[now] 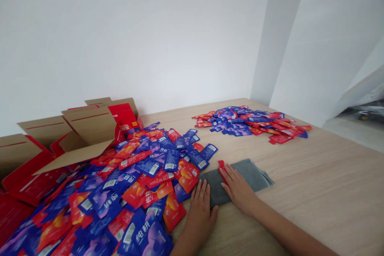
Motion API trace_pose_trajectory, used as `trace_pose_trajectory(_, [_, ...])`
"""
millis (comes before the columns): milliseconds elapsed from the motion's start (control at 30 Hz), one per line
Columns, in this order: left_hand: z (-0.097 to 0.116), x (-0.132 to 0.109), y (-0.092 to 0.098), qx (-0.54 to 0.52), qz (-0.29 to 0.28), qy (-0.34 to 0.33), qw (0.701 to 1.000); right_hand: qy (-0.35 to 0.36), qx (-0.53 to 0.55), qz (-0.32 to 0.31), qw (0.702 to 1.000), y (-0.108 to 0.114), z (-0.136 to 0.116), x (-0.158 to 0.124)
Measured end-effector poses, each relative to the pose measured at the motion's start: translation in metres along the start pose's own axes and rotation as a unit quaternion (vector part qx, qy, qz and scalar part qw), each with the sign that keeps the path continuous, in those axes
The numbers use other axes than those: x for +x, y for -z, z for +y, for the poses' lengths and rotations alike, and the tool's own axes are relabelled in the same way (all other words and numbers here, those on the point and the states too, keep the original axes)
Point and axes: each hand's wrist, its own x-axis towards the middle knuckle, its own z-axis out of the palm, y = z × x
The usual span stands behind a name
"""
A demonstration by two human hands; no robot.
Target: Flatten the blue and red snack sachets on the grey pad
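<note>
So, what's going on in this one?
A person has both hands down on a folded grey cloth on a wooden table. The right hand lies flat over a red packet on the cloth; the left hand rests at its left end. A big heap of red and blue packets spreads to the left, by open cardboard boxes, and a smaller pile lies farther back.

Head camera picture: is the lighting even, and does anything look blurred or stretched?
Head view: soft light, brighter on the pale wall, with no hard-edged shadow on the tabletop; head view: the right hand and left hand are fairly clear; head view: the far pile of packets has print too small to read, and the right edge looks smeared and stretched.
</note>
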Motion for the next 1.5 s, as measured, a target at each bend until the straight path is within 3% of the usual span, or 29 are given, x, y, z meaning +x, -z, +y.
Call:
trace_pose_trajectory(167, [-0.002,0.002,-0.003,0.004,0.011,-0.004,1.0,0.036,-0.008,-0.027,0.999,-0.005,-0.033,0.013])
trace_pose_trajectory(267, [-0.003,0.001,-0.005,0.001,0.022,-0.01,1.0,0.055,-0.012,-0.023,0.998,-0.005,-0.041,0.012])
trace_pose_trajectory(333, [-0.003,0.001,-0.006,-0.001,0.023,-0.009,1.0,0.051,-0.02,-0.021,0.998,-0.006,-0.032,0.007])
trace_pose_trajectory(567, [-0.003,0.001,-0.003,-0.009,0.018,-0.007,1.0,-0.016,-0.074,0.02,0.997,-0.009,0.035,-0.014])
trace_pose_trajectory(667, [-0.002,0.001,-0.002,-0.009,0.011,-0.005,1.0,-0.023,-0.095,-0.013,0.995,0.003,0.037,-0.014])
trace_pose_trajectory(800, [-0.001,0.0,0.0,-0.007,0.009,-0.007,1.0,-0.042,-0.091,-0.079,0.992,0.035,0.025,-0.003])
trace_pose_trajectory(867, [0.0,-0.001,0.001,-0.01,0.008,-0.005,1.0,-0.053,-0.037,-0.084,0.994,0.051,0.026,0.004])
trace_pose_trajectory(967, [0.001,-0.001,0.004,-0.011,0.004,-0.001,1.0,-0.071,0.102,-0.042,0.991,0.063,0.036,0.011])
trace_pose_trajectory(1100, [0.001,-0.002,0.004,-0.012,0.0,0.001,1.0,-0.081,0.213,-0.012,0.974,0.047,0.047,0.009])
trace_pose_trajectory(1200, [0.0,-0.002,0.002,-0.01,-0.003,0.0,1.0,-0.072,0.165,-0.003,0.984,0.022,0.036,-0.002])
trace_pose_trajectory(1333, [-0.001,-0.001,-0.001,-0.009,0.0,0.005,1.0,0.02,0.068,-0.015,0.997,-0.005,0.007,-0.016])
trace_pose_trajectory(1500, [0.0,0.001,0.0,-0.003,-0.007,0.006,1.0,0.034,-0.006,-0.01,0.999,-0.013,-0.008,0.001])
